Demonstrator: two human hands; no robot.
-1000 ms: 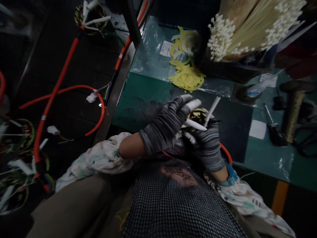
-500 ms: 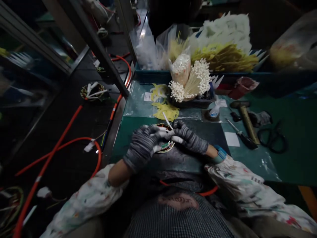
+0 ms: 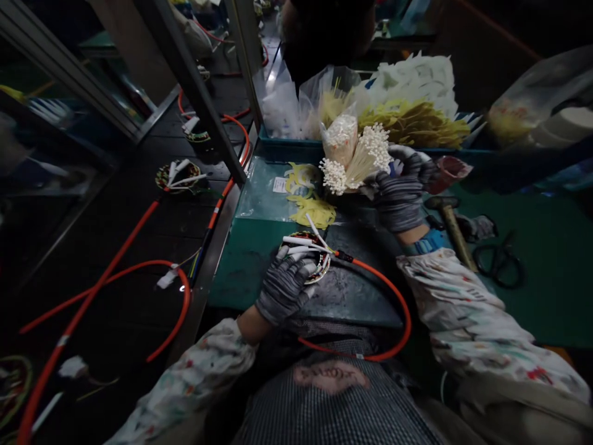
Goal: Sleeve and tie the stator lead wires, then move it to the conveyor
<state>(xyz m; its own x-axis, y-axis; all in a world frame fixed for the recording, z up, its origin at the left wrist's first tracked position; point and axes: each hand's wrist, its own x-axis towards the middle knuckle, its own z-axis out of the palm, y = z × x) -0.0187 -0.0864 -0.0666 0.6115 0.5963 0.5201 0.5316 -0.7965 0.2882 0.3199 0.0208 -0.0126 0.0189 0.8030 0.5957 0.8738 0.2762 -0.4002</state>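
Observation:
My left hand (image 3: 286,285), in a grey striped glove with pale fingertips, is closed over the near left edge of a round wound stator (image 3: 319,269). White sleeves (image 3: 299,240) lie across the stator, and one points up. From its right side an orange cable (image 3: 404,295) loops down toward my lap. My right hand (image 3: 402,185), gloved alike, is at the right side of a small dark box, fingers stretched forward and thumb apart. Beside it stands a bundle of thin pale strips with white heads (image 3: 370,154). Whether the fingertips touch anything in the box is hidden.
Yellow cut pieces (image 3: 312,211) lie behind the stator. To the right are a hammer (image 3: 456,232), scissors (image 3: 500,262) and a red container (image 3: 449,173). A blue bin (image 3: 291,147) holds bags and sheets. Another stator (image 3: 178,176) with orange cable sits left, beyond a metal post (image 3: 199,93).
My right hand has left the white sleeves and moved right and away, to the dark box. My left hand has shifted slightly, staying at the stator. The sleeves and orange cable are now uncovered.

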